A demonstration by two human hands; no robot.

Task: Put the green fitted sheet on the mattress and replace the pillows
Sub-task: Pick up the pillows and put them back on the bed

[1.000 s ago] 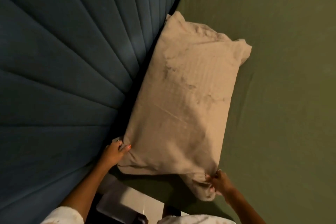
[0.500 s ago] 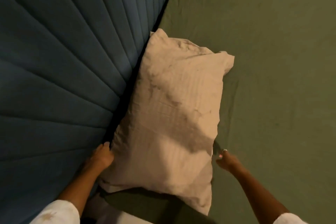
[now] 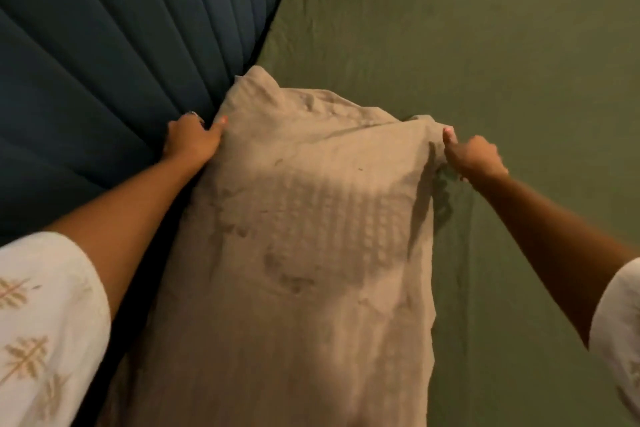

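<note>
A beige pillow (image 3: 304, 253) in a wrinkled, stained case lies on the green fitted sheet (image 3: 502, 62), its left long side against the headboard. My left hand (image 3: 192, 140) grips the pillow's far left edge, thumb on top, fingers tucked between pillow and headboard. My right hand (image 3: 472, 156) pinches the pillow's far right corner, thumb on the cloth. The sheet covers the mattress with light creases.
A dark blue channel-tufted headboard (image 3: 104, 45) fills the left and upper left. The green sheet stretches to the right and beyond the pillow. My white patterned sleeves show at the lower corners.
Both hands have moved from the pillow's near end up along its sides to its far corners. The view has come much closer over the pillow.
</note>
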